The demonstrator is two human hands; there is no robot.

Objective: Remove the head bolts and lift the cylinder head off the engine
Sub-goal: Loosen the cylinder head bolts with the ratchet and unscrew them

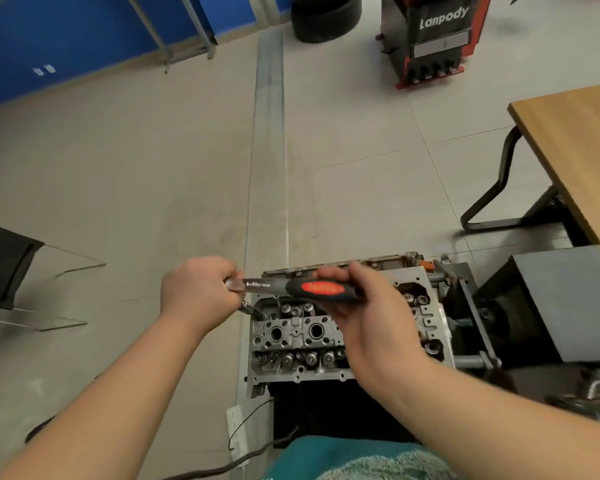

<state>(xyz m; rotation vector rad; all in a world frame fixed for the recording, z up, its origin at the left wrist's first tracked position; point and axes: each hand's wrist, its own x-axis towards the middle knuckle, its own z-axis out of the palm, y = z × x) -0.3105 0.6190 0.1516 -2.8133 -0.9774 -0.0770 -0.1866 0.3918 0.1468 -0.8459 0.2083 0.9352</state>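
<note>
Nearest, at 6 o'clock, the cylinder head (pixel 326 341) still sits on the engine, valve springs showing; nothing is lifted, so bolt removal looks unfinished. Above it the ratchet wrench (pixel 291 288) lies nearly level, long axis running 9 to 3 o'clock, handle toward 3. The right hand (pixel 364 317) has its grip clenched on that handle; the left hand (pixel 198 289) clasps the ratchet's head end, its extension (pixel 253 309) angling down into the head's 9 o'clock corner.
</note>
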